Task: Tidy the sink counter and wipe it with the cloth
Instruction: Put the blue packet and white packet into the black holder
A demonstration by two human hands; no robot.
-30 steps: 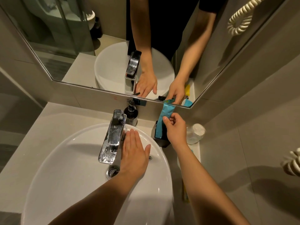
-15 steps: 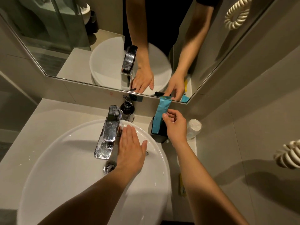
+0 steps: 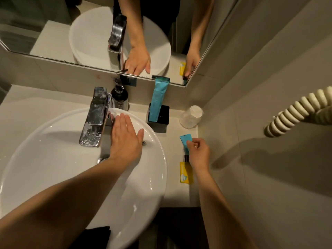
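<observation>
My left hand (image 3: 125,139) lies flat, fingers apart, on the back rim of the white basin (image 3: 53,133), just right of the chrome tap (image 3: 96,117). My right hand (image 3: 198,153) is on the narrow counter strip (image 3: 173,141) right of the basin. Its fingers pinch the near end of a small blue packet (image 3: 185,140) lying there. A yellow tube (image 3: 186,172) with a dark cap lies just nearer to me, partly under my wrist. A tall blue tube (image 3: 159,97) stands in a black square holder (image 3: 162,115) by the mirror. I see no cloth.
A dark soap pump bottle (image 3: 119,96) stands behind the tap. An upturned clear glass (image 3: 191,116) sits in the back right corner. The grey wall runs close along the counter's right edge, with a cream coiled cord (image 3: 296,112) hanging on it. The mirror (image 3: 53,33) is above.
My right hand left the tall blue tube standing in the holder and came back toward me to the small blue packet on the counter. My left hand stayed on the basin rim.
</observation>
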